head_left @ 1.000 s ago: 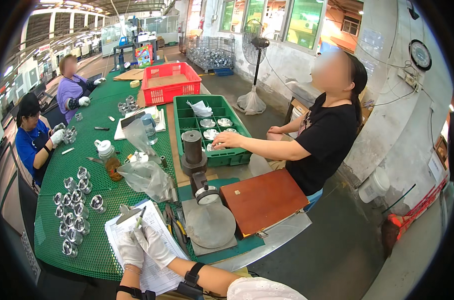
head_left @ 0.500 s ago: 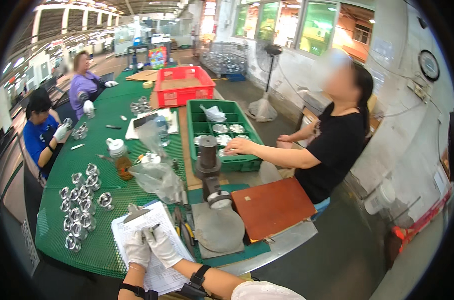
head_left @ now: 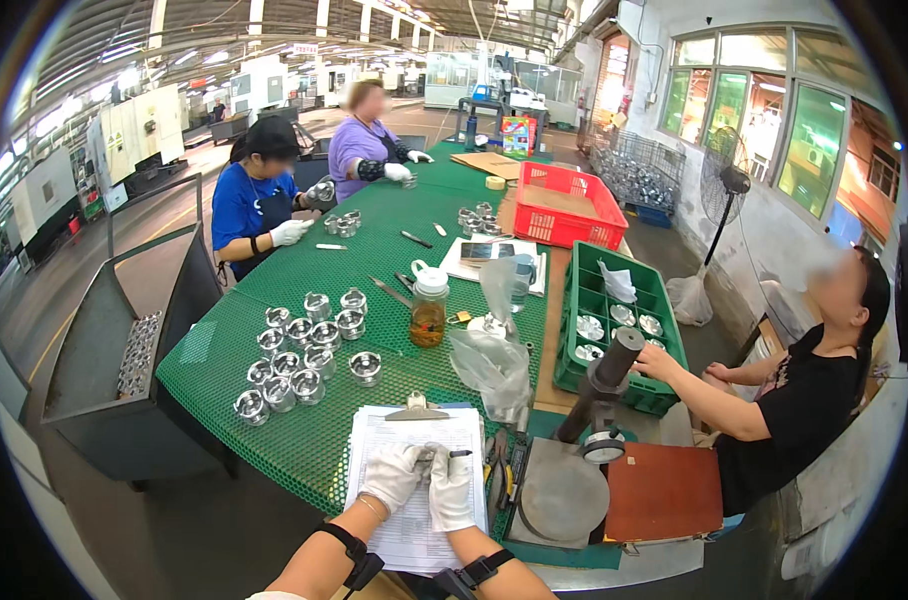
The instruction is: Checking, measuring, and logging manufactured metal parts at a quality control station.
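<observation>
A: Where does the head view look from?

B: From above the near end of the green table (head_left: 304, 440), tilted down and forward along its length.

A: How near?

B: Close at the lower centre, where the clipboard (head_left: 414, 470) lies; the hall recedes toward the upper frame.

A: Any second view?

B: No, just this fisheye; straight edges bend near its dark rim.
</observation>
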Demonstrator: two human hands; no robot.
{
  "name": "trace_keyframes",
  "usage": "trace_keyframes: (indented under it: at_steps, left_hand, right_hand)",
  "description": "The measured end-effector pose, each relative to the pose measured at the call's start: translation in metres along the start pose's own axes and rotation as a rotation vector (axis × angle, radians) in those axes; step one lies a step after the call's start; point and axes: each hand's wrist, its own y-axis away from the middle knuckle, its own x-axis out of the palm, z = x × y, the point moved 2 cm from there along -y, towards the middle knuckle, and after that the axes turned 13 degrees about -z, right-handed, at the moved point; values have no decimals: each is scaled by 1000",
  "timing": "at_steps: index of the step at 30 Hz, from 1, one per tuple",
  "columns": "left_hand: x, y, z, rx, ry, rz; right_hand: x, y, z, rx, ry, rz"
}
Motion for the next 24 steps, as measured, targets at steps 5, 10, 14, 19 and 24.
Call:
trace_keyframes:
  at_steps: [5, 10, 14, 19, 24]
  left_hand:
    - [4, -2, 0, -35, 22, 38]
    - [6, 0, 1, -45, 15, 31]
    - [1, -2, -2, -47, 36, 5]
    - [2, -3, -1, -79, 24, 31]
    - [-7, -8, -4, -182, 51, 69]
  right_hand:
    - [0, -3, -10, 64, -60, 1]
    - [1, -5, -16, -37, 3, -1]
    - [0, -4, -23, 0, 43, -3]
    - [0, -5, -21, -18, 89, -61]
    - [4, -4, -15, -36, 54, -31]
